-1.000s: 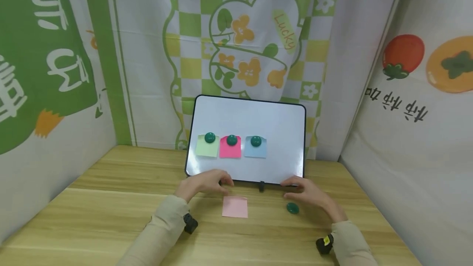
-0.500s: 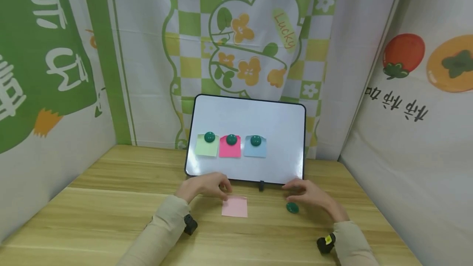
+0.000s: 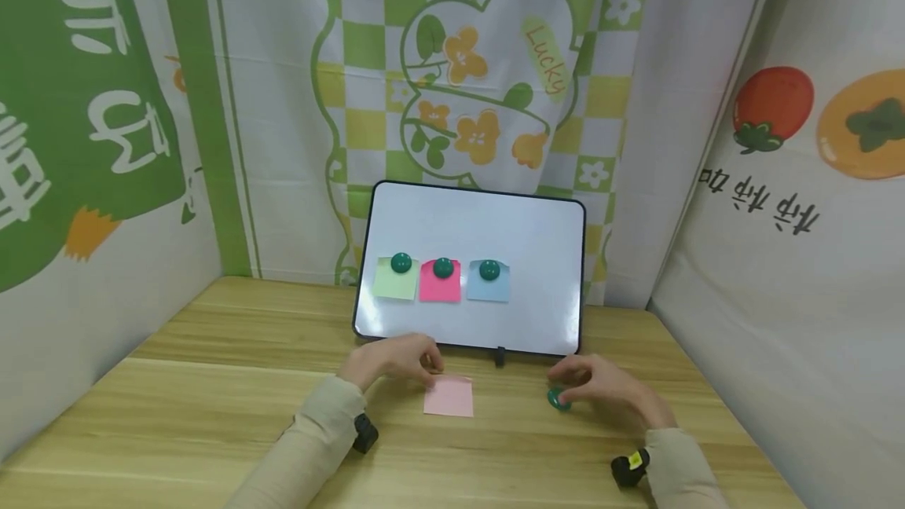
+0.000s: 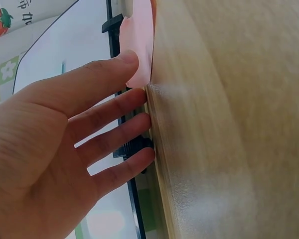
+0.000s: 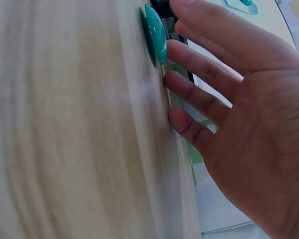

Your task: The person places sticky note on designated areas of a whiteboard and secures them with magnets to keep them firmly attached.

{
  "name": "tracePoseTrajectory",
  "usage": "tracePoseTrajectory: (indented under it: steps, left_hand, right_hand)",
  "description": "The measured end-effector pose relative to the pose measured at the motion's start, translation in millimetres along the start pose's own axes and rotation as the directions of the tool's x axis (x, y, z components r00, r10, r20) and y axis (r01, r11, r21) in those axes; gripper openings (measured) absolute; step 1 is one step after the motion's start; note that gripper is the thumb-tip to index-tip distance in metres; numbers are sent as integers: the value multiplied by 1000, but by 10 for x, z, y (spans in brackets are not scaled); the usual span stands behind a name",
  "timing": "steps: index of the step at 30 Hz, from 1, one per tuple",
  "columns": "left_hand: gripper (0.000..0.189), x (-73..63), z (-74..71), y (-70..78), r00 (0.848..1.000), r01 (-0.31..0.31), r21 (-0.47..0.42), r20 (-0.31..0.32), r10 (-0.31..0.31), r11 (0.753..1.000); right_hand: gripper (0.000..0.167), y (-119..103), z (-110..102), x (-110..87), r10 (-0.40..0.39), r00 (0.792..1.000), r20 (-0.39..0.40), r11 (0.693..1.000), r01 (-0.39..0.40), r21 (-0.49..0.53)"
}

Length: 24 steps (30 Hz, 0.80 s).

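Observation:
My left hand (image 3: 396, 357) is at the far left corner of a light pink sticky note (image 3: 448, 397) on the table. In the left wrist view its thumb lies on the bent note (image 4: 139, 47), with the index finger hidden behind the paper; the other fingers are spread. My right hand (image 3: 604, 383) is over a round green magnet (image 3: 557, 400) on the table, its thumb overlapping the magnet in the head view. In the right wrist view the loosely bent fingers are beside the domed magnet (image 5: 158, 35).
A black-framed whiteboard (image 3: 544, 258) stands against the curtain behind the hands. Green magnets hold a light green note (image 3: 394, 287), a bright pink note (image 3: 440, 291) and a blue note (image 3: 486, 291) on it. A black clip foot (image 3: 500, 356) sticks out below the board.
My left hand has lowered from above the pink sticky note onto its far left corner. My right hand has drawn back from the board's lower edge to the green magnet.

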<state>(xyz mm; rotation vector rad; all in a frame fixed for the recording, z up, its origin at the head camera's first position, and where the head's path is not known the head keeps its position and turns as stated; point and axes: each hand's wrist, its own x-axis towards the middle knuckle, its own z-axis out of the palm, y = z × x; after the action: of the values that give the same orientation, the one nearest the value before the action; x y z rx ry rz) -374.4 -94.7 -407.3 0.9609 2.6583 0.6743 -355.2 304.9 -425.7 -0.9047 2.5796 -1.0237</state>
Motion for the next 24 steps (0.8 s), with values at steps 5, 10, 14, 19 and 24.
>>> tracePoseTrajectory:
  steps: [5,10,14,19,24]
  left_hand:
    - [16,-1,15,1,1000,2,25,-11,-2,1000]
    - [7,0,26,11,1000,-7,61,-20,9,998]
    - [5,-6,37,21,999,-26,76,-23,28,997]
    - [8,-18,42,41,1000,-17,84,-22,19,996]
    - [10,-40,31,67,1000,-4,80,-19,6,997]
  right_hand:
    - [45,14,0,-11,-19,1000,22,1000,19,-2]
    - [46,26,-3,-11,-26,999,34,1000,27,-6]
    - [46,44,1,-20,-24,999,46,1000,24,-2]
    - [45,60,10,-37,-31,998,56,999,30,11]
    - [44,90,21,-30,-57,996,68,998,55,34]
